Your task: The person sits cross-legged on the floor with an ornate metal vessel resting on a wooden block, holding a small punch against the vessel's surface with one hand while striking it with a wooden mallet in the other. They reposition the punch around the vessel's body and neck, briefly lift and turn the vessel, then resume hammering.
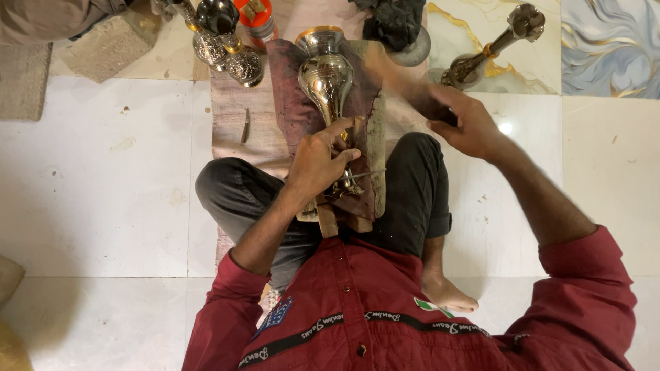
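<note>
Left hand (317, 159) pinches chisel (359, 174) against vase (326, 75); right hand (459, 124), fingers curled on blurred tool. Misstrike risks gouging the vase.

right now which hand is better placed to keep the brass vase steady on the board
Left. The left hand already presses on the narrow neck of the brass vase, pinning a thin metal tool there. The right hand is off to the side, blurred.

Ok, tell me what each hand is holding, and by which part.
The left hand holds a thin metal tool and rests on the narrow stem of the engraved silver-coloured metal vase. The right hand looks closed, but blur hides what it grips.
</note>
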